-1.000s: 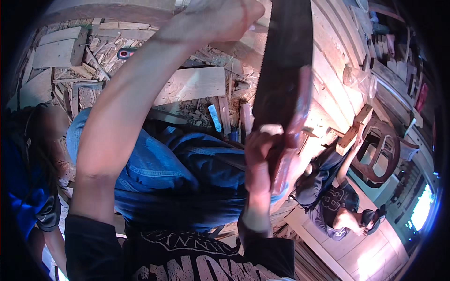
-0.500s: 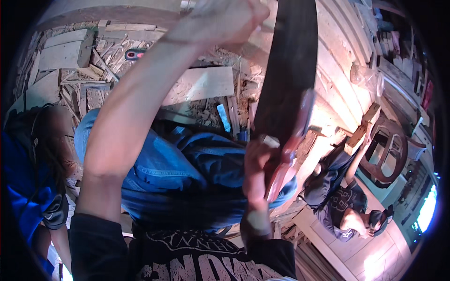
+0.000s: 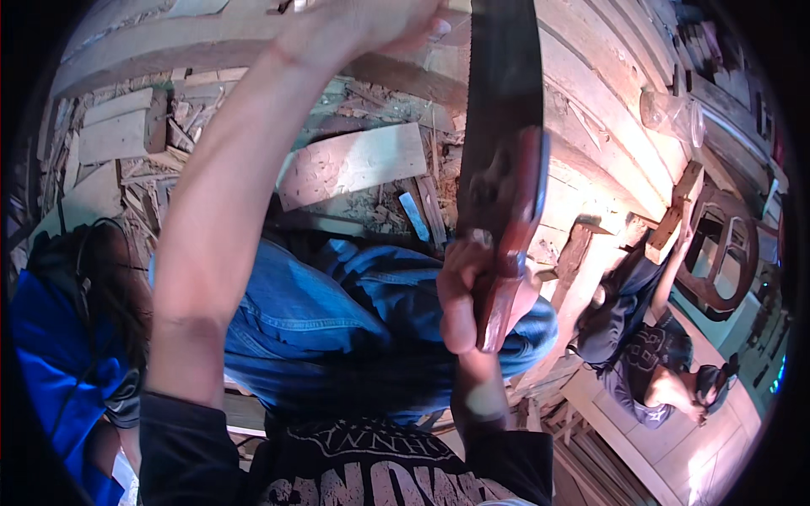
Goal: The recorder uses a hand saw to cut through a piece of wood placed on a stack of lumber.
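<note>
My right hand [image 3: 462, 295] is wrapped around the reddish-brown wooden handle of a handsaw [image 3: 504, 76]. Its wide dark blade points away from me, and the tip runs past the upper edge. Fine teeth line the left side of the blade. My left arm stretches forward, and my left hand [image 3: 392, 24] bears on a wooden beam [image 3: 413, 78] just left of the blade. Its fingers look curled against the wood, though the top edge cuts off part of the hand. Whether the teeth touch wood is hard to see.
Wood scraps and a pale board [image 3: 354, 164] lie on the ground past my knees. Long curved timbers [image 3: 591, 126] fill the right. A clear plastic container [image 3: 672, 116] stands on them. Beyond, a co-worker [image 3: 650, 363] holds a wood block [image 3: 675, 211]; another person in blue [image 3: 63, 363] is at left.
The saw and my right hand have shifted slightly, with the handle turned more upright. My left hand has moved a little left and up. The whole view has shifted somewhat.
</note>
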Available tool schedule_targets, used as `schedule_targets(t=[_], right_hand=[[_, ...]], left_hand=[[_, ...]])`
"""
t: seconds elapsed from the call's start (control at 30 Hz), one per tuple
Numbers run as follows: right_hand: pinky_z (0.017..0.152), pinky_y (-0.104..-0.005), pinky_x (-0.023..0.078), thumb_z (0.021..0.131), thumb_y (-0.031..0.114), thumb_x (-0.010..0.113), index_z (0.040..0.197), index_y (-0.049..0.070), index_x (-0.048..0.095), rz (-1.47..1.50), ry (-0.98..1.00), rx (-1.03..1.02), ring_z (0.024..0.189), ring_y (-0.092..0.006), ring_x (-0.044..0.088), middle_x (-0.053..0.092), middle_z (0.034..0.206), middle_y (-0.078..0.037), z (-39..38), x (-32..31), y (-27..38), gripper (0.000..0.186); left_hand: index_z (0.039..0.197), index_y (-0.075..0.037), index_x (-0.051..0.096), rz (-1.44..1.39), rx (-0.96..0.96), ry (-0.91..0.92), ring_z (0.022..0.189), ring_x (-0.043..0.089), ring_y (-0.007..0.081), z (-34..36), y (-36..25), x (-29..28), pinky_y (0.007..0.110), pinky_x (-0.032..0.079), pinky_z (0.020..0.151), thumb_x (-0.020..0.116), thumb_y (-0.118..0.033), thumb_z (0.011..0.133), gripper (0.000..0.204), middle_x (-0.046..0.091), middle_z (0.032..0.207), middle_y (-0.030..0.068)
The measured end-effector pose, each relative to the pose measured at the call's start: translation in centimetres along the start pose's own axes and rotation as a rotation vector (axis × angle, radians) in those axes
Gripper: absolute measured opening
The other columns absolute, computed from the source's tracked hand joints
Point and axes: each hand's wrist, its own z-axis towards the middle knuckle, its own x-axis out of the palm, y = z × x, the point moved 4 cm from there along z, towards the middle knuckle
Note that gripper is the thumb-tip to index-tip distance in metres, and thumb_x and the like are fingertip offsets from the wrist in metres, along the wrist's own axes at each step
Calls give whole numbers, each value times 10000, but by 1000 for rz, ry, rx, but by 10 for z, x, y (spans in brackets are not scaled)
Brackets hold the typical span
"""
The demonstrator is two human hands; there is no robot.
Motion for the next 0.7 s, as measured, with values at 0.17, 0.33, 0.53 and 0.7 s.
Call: schedule_targets(t=[0.17,0.33,0.53,0.7], right_hand=[[565,-312,393,670,-164,544,719,50,470,7,-36,20,594,-150,492,466,634,-20,-11,3,0,231],[478,-264,413,531,-60,580,602,54,446,-27,-79,15,458,-189,477,462,552,-44,10,-7,2,189],[479,-251,406,525,-44,587,609,63,442,-54,-96,121,456,-185,481,480,566,-44,-23,-15,8,199],[472,-258,413,515,-29,583,601,73,424,-115,-34,101,462,-189,495,492,565,-55,-1,-13,27,208]], left_hand=[[721,-29,642,73,15,-50,694,647,374,-2,-9,2,471,516,639,672,-187,726,162,640,677,204],[739,-35,643,62,25,-83,668,642,374,-2,-7,1,472,514,628,697,-254,759,226,634,654,189],[765,-36,646,77,44,-4,684,644,375,0,-16,-4,478,511,636,691,-263,781,232,631,656,190],[772,-37,650,105,-24,-35,693,649,372,0,-5,3,481,510,632,685,-275,783,240,635,663,193]])
